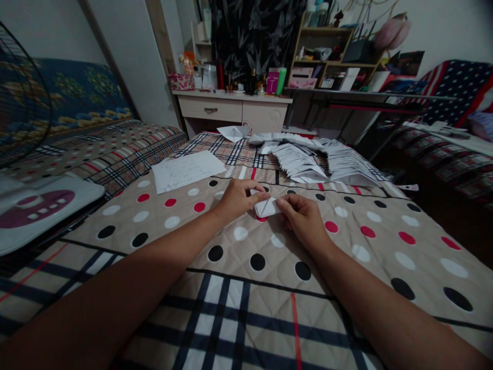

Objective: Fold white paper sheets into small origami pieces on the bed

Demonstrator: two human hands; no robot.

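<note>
A small folded piece of white paper (268,207) is held between my two hands above the dotted bedspread. My left hand (241,198) pinches its left end, the thumb lying over the top. On the other side my right hand (302,213) grips the right edge between thumb and fingers. A diagonal fold line shows on the paper's face. Beyond the hands lie rows of stacked folded paper pieces (298,162), joined in a curved bundle at the back. To the left rests a flat sheet with handwriting (188,170).
A larger folded white paper (233,133) lies at the bed's far end. Past it stand a white dresser (211,109) crowded with bottles and a wooden shelf (325,33). A fan (23,97) with a white base is at the left. Another bed (454,154) is at the right.
</note>
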